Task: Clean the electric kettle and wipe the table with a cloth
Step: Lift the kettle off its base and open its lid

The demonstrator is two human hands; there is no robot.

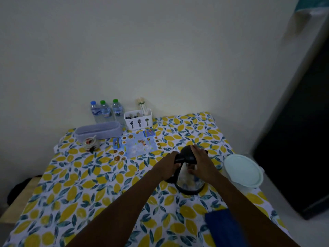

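Cloth: folded dark blue cloth (224, 227) lies on the near right of the lemon-print covered bench (74, 189).
Kettle: shiny steel electric kettle with black lid and handle (190, 177) stands mid-right on the bench.
Left hand (168, 165): fingers wrapped around the kettle's handle.
Right hand (202, 164): fingers spread, resting over the lid and body.
Beside: white round lidded tub (243, 171), right.
Far: white cutlery caddy (138, 119), three clear water bottles (106, 111).

A single head-worn wide-angle camera looks forward and down from above the near edge of the table (74, 184), facing the wall (142, 50) behind it.
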